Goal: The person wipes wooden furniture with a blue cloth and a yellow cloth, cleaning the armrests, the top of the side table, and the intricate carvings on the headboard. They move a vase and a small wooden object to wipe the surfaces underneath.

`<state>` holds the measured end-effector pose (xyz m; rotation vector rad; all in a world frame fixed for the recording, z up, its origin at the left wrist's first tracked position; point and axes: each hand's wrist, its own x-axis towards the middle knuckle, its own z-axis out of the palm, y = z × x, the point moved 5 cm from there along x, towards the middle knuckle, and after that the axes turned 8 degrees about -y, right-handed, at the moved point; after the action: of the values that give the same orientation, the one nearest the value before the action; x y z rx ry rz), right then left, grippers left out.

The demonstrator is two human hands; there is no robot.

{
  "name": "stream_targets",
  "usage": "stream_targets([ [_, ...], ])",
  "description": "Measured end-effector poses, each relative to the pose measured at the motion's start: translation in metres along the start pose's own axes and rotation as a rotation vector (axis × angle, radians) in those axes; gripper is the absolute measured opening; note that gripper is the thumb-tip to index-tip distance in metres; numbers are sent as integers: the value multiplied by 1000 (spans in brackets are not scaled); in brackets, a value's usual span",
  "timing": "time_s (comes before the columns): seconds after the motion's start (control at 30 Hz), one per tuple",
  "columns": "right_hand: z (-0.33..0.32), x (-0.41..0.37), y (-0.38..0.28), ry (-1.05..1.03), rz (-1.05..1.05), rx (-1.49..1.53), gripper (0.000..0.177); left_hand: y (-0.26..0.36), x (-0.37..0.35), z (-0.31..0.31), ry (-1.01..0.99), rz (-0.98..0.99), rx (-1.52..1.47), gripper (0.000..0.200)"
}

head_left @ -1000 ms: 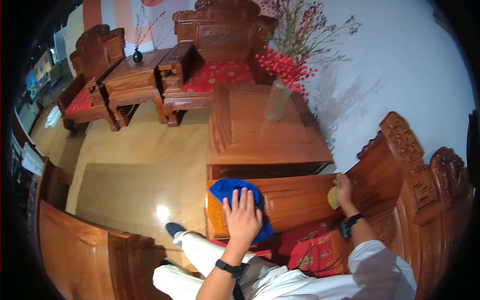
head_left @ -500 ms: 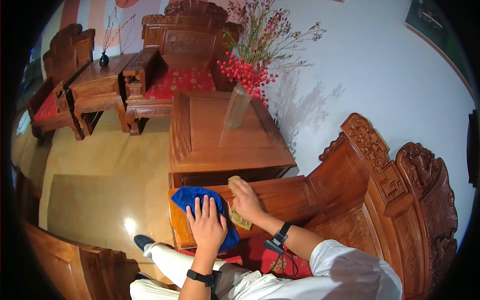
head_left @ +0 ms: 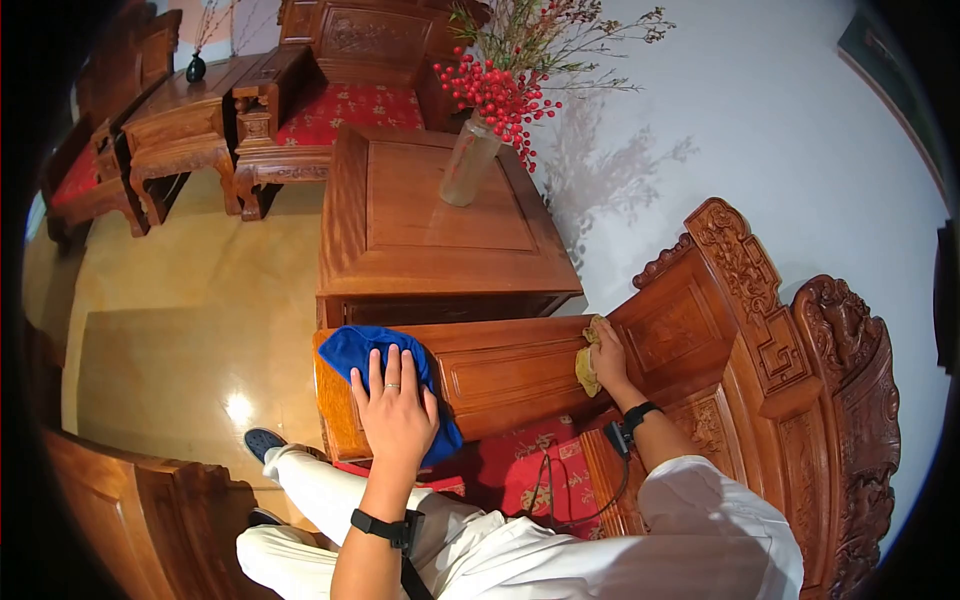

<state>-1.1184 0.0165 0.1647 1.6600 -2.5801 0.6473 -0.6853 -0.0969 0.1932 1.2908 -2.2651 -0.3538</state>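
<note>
Blue cloth (head_left: 350, 349) is covered by the flattened left hand (head_left: 397, 415); rightward on the armrest (head_left: 505, 376), yellow cloth (head_left: 586, 374) is clasped by the right hand (head_left: 610, 361).

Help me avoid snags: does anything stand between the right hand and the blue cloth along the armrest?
Nothing visible: the armrest runs between the right hand, on the yellow cloth, and the blue cloth under the left hand.

The left hand (head_left: 398, 418) (wearing a ring (head_left: 392, 387)) rests on a blue cloth (head_left: 350, 347) at one end of the armrest (head_left: 500, 375); the right hand (head_left: 609, 362) holds a yellow cloth (head_left: 586, 372) near the seat back (head_left: 675, 325).
</note>
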Motion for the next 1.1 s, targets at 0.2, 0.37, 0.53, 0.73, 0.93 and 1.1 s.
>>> stream_targets([
  [0.2, 39, 8, -70, -24, 106, 11, 53, 1, 0, 0, 12, -11, 0, 55],
  [0.37, 70, -41, -242, -152, -457, 116, 56, 0, 0, 1, 2, 5, 22, 55],
  [0.53, 50, -69, -261, -379, -725, 232, 60, -3, -1, 1, -31, 27, 20, 61],
  [0.73, 11, -62, -130, -149, -378, 72, 53, -7, -9, 4, -45, 44, 48, 63],
  [0.93, 1, -75, -91, 148, -117, 74, 41, -8, -34, 6, 69, 136, 64, 53],
  [1.1, 19, -87, -142, 176, -86, 46, 40, 1, -56, 10, 42, 200, 94, 47],
])
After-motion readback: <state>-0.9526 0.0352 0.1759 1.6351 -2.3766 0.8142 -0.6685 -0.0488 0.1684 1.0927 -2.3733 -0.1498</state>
